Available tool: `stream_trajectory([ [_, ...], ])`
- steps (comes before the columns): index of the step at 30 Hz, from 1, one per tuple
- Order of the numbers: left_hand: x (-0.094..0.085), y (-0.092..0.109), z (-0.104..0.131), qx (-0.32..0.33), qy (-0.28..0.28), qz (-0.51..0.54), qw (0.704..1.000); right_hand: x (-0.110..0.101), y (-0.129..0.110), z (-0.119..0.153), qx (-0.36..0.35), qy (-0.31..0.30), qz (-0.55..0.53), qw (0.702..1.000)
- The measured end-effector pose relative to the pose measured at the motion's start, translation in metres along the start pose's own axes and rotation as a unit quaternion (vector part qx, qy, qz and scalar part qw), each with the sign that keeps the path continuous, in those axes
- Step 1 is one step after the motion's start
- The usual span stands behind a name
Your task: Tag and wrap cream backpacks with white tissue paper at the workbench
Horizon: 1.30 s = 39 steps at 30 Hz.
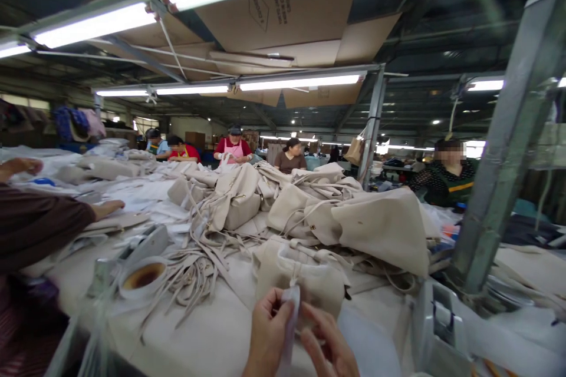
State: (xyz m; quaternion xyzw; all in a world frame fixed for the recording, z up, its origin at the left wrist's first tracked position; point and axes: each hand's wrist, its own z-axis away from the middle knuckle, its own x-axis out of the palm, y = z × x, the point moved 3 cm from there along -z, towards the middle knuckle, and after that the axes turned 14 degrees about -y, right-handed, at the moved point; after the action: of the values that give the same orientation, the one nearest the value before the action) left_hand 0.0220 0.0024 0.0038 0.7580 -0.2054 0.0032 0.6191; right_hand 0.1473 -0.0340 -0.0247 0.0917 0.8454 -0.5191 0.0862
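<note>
My left hand (267, 330) is closed in a pinch on a pale whitish strip (289, 315), which hangs down in front of the wrist. The strip's upper end meets the gathered rim of a beige drawstring bag (269, 268); whether it is fastened there I cannot tell. To the right of the strip, my right hand (331, 344) has its fingers stretched and apart, holding nothing that I can see. Behind the bag rises a heap of similar beige bags (380, 230). A bundle of thin beige straps (194, 277) lies to the left.
On the left, a round tub of brown liquid (144, 277) stands beside a grey tape dispenser (150, 241). Another grey dispenser (437, 330) is at right, near a metal post (495, 147). A co-worker's brown sleeve (44, 227) reaches in from the left. Several people work behind the heap.
</note>
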Motion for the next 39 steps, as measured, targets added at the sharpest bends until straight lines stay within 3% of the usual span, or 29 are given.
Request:
stream_trajectory([
  [5,-0.005,0.003,0.002,0.001,0.023,-0.041,0.999,0.002,-0.015,-0.049,0.111,-0.055,-0.155,0.98],
  [8,-0.008,-0.002,-0.003,-0.007,0.042,-0.013,0.999,0.013,-0.01,-0.056,0.144,-0.087,-0.222,0.96],
  [11,-0.009,-0.001,-0.005,0.037,0.08,-0.037,0.995,0.017,-0.005,-0.053,0.162,-0.09,-0.259,0.948],
  [14,-0.005,0.005,0.0,0.1,0.099,-0.14,0.98,0.016,-0.007,-0.049,0.163,-0.08,-0.261,0.948],
  [17,0.001,0.008,0.008,0.136,0.079,-0.211,0.965,0.017,-0.01,-0.049,0.153,-0.067,-0.248,0.954],
  [22,0.002,0.001,0.01,0.109,0.057,-0.17,0.978,0.016,-0.008,-0.048,0.135,-0.031,-0.212,0.967],
  [27,-0.002,-0.002,0.008,0.106,0.062,-0.161,0.979,0.012,-0.013,-0.041,0.08,0.023,-0.098,0.992],
  [30,-0.003,-0.002,0.008,0.121,0.069,-0.147,0.979,0.016,-0.019,-0.038,0.089,0.014,-0.133,0.987],
  [34,-0.001,-0.005,0.008,0.062,0.062,0.027,0.996,0.025,-0.027,-0.038,0.11,-0.013,-0.291,0.95],
  [37,0.002,-0.008,0.007,-0.054,0.022,0.179,0.982,0.029,-0.03,-0.041,0.105,-0.016,-0.374,0.921],
  [39,0.003,-0.009,0.005,-0.134,-0.003,0.219,0.966,0.029,-0.031,-0.045,0.087,-0.017,-0.386,0.918],
])
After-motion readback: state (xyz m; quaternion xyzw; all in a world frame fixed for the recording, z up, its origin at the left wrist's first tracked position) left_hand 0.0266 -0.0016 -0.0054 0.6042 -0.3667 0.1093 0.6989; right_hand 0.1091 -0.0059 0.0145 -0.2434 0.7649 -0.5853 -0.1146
